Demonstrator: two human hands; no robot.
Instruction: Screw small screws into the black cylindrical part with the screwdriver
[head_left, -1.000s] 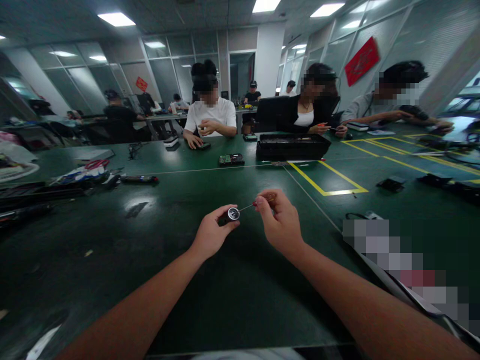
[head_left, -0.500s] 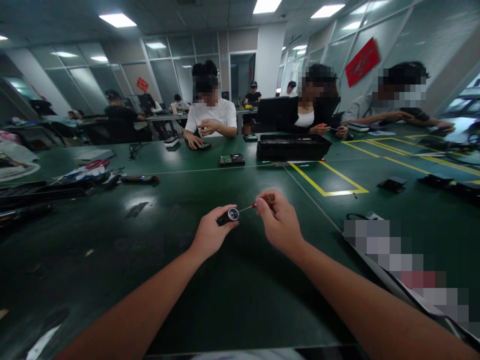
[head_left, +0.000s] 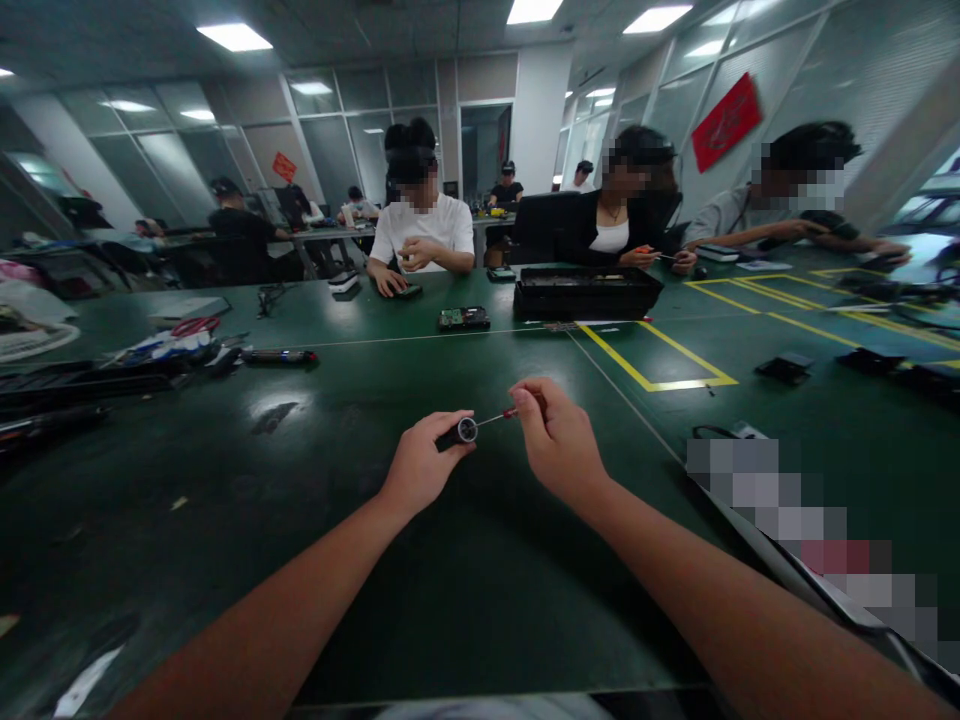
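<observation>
My left hand (head_left: 421,462) is closed around a small black cylinder (head_left: 456,433), whose round end with a silvery rim faces right. In my right hand (head_left: 561,440) is a screwdriver (head_left: 508,413) with a reddish handle, mostly covered by my fingers. Its thin metal shaft points left, and the tip reaches the cylinder's open-looking end; whether it sits inside I cannot tell. Both hands are held over the green table (head_left: 480,600).
A long black tray (head_left: 587,295) stands beyond my hands, beside a circuit-board device (head_left: 463,318). Tools and a dark pen-like driver (head_left: 280,357) lie left. Papers (head_left: 810,540) are at the right. Several people sit across the table, one in a white shirt (head_left: 454,222).
The fingers of my right hand have turned on the screwdriver handle, covering more of it. My left hand has tilted the cylinder slightly, showing more of its black side.
</observation>
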